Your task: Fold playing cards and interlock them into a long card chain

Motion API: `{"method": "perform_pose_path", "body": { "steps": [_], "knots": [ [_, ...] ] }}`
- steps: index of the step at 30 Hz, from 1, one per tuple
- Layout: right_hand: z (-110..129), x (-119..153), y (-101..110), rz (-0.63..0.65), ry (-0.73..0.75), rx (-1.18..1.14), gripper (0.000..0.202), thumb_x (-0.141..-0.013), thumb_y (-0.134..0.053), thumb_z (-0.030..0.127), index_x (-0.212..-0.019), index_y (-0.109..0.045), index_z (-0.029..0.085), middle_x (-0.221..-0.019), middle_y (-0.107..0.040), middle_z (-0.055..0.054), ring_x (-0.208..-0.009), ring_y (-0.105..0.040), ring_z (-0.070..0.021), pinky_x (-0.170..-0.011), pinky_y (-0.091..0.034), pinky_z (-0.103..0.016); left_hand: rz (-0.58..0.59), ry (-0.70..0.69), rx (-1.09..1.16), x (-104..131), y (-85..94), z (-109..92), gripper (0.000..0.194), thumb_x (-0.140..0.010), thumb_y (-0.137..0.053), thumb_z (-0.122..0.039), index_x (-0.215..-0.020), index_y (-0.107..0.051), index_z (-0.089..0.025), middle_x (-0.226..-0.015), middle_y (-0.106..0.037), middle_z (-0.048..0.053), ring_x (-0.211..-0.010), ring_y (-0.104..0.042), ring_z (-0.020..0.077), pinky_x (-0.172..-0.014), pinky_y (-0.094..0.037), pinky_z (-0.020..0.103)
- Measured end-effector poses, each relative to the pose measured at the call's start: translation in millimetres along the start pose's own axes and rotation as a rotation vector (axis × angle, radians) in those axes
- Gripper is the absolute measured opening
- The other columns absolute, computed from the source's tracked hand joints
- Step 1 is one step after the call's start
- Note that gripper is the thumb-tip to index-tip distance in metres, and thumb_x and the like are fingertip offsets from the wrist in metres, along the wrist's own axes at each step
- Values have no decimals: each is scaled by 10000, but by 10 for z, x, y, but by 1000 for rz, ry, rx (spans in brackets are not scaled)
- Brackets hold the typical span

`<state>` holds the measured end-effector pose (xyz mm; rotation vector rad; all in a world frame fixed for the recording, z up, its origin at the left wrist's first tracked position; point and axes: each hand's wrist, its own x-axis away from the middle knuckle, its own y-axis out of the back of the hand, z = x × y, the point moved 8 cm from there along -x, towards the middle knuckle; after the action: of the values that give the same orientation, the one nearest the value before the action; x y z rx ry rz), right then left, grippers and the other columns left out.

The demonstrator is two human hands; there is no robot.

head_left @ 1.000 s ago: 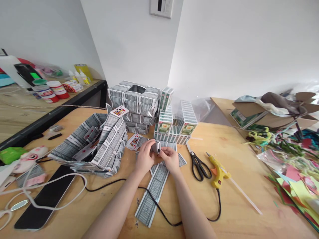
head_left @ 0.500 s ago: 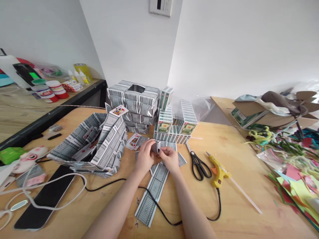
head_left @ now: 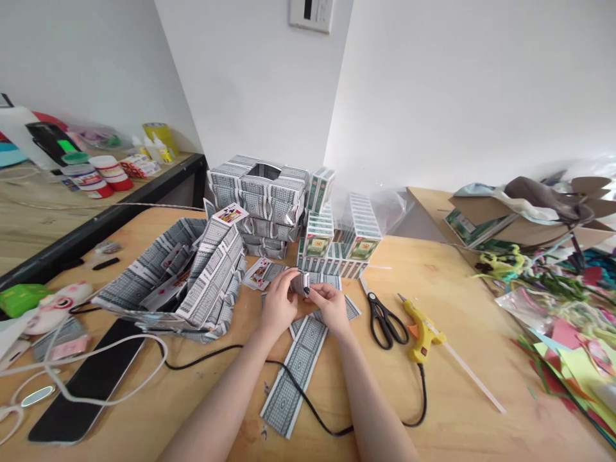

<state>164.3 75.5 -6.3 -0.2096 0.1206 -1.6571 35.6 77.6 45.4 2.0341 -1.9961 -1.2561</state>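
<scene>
Between my two hands is a small folded playing card (head_left: 301, 283) with a grey patterned back. My left hand (head_left: 280, 301) curls its fingers around its left side. The fingertips of my right hand (head_left: 330, 304) pinch its right edge. Below them, a long strip of joined cards (head_left: 299, 369) lies slanting on the table, with more cards under and behind my hands. A few face-up cards (head_left: 257, 274) rest just left of my left hand. On the left stands an open basket made of folded cards (head_left: 212, 276), with loose cards inside.
Right of my hands lie black-handled scissors (head_left: 382, 321) and a yellow glue gun (head_left: 425, 330), its black cord crossing the card strip. Behind stand a card-built box (head_left: 260, 199) and stacked card packs (head_left: 363, 231). A black phone (head_left: 86, 385) lies at the left; coloured paper (head_left: 572, 359) at the right.
My right fingers have shifted slightly on the folded card, and the card has turned a little. Everything else stays in place.
</scene>
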Motion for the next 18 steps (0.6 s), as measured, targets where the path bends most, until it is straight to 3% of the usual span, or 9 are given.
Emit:
{"method": "perform_pose_path", "body": {
  "steps": [6, 18],
  "knots": [
    [12, -21, 24, 6, 3, -72, 176, -589, -704, 266, -736, -664, 177, -642, -654, 4, -569, -568, -112, -615, -445, -246, 8, -11, 84, 4, -14, -2, 499, -639, -459, 9, -1085, -456, -216, -1172, -509, 55, -1117, -464, 201, -941, -419, 402],
    [-39, -37, 52, -3, -5, -45, 245, -577, -701, 335, -768, -706, 181, -709, -683, -32, -654, -587, -161, -679, -454, -301, 9, 16, 143, 13, -26, 23, 482, -653, -479, -11, -1089, -457, -217, -1176, -504, 66, -1114, -468, 202, -921, -442, 401]
  ]
}}
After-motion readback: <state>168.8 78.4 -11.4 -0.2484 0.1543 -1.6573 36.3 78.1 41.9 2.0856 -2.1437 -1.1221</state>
